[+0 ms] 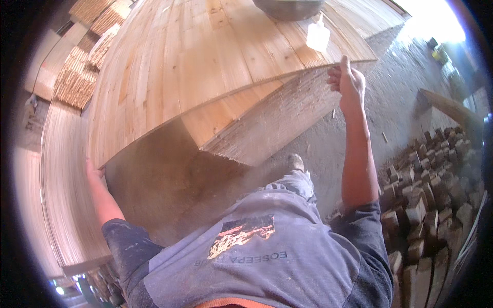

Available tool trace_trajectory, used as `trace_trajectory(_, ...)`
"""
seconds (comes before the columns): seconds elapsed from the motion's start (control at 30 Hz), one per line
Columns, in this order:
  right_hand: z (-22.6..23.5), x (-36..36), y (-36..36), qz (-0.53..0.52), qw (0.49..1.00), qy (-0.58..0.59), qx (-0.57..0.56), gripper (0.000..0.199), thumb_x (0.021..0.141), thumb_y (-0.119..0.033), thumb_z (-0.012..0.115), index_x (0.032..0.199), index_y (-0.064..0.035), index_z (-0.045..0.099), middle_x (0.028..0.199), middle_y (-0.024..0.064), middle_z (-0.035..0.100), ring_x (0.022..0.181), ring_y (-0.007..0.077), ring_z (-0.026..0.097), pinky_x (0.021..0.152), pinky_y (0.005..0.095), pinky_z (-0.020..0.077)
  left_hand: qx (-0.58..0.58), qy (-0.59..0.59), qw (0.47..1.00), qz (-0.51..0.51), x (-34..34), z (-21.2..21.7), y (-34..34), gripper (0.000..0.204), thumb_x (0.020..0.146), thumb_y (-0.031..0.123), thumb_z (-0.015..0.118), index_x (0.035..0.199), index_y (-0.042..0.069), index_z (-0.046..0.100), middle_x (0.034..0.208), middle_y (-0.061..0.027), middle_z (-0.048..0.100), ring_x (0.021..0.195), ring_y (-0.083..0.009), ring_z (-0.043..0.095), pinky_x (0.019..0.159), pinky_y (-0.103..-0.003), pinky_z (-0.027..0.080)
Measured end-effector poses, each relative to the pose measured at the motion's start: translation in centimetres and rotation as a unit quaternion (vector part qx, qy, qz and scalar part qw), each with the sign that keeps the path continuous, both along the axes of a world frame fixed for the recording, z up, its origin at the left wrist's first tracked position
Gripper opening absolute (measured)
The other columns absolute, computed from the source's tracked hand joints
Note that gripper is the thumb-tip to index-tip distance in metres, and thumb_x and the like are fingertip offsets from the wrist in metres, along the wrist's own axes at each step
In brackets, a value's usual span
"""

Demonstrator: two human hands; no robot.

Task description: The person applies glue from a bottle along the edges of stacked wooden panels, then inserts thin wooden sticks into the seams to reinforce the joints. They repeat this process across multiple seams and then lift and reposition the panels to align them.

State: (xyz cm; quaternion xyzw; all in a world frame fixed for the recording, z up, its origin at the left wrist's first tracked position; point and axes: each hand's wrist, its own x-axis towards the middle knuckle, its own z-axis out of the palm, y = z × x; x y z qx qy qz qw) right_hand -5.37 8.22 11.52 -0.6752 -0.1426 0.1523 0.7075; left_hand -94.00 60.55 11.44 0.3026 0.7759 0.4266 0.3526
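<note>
- The lifted veneer sheet (205, 61) fills the upper middle of the view, held at its edges by the left hand (94, 172) and right hand (349, 82); nothing passes through it.
- Under its raised edge a shaded gap opens above the veneer stack (267, 123).
- On the sheet's far end a grey basin (287, 7) and a white plastic jug (318, 36) block the way.
- Right of the stack the dusty floor (400, 102) is open.
- A pile of wood blocks (426, 205) crowds the lower right.
- More veneer sheets (56, 195) close off the left.
</note>
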Motion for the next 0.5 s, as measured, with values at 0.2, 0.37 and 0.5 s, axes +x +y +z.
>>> trace_trajectory(0.2,1.0,0.7,1.1,-0.021,0.999,0.029,0.006,0.044,0.113,-0.034,0.070,0.096,0.0064,0.078,0.081,0.0139,0.077,0.059,0.0164,0.066,0.050,0.0336,0.0480,-0.025,0.065,0.996,-0.061,-0.2,-1.3,1.8,0.044,0.105,0.036,0.073,0.139,0.008,0.070,0.126,-0.0170,0.077,0.108,-0.0333,0.074,0.090,-0.048,0.064)
trace_trajectory(0.37,0.0,5.1,0.8,-0.018,0.999,-0.020,-0.024,0.045,0.113,-0.034,0.071,0.090,0.0046,0.079,0.077,0.0109,0.076,0.058,0.0150,0.065,0.051,0.0338,0.0493,0.200,-0.248,0.940,-0.122,-0.1,-4.6,-1.1,0.036,0.103,0.021,0.074,0.135,0.004,0.070,0.121,-0.0160,0.078,0.098,-0.0332,0.077,0.087,-0.041,0.066)
trace_trajectory(0.5,-0.3,13.7,0.6,-0.090,0.992,-0.048,-0.070,0.050,0.111,-0.044,0.075,0.086,0.0000,0.076,0.071,0.0058,0.069,0.056,0.0120,0.059,0.049,0.0316,0.0439,0.178,-0.228,0.957,0.001,4.9,-5.6,-4.6,0.030,0.106,0.022,0.073,0.129,0.003,0.068,0.114,-0.0135,0.077,0.091,-0.0282,0.077,0.074,-0.033,0.067)
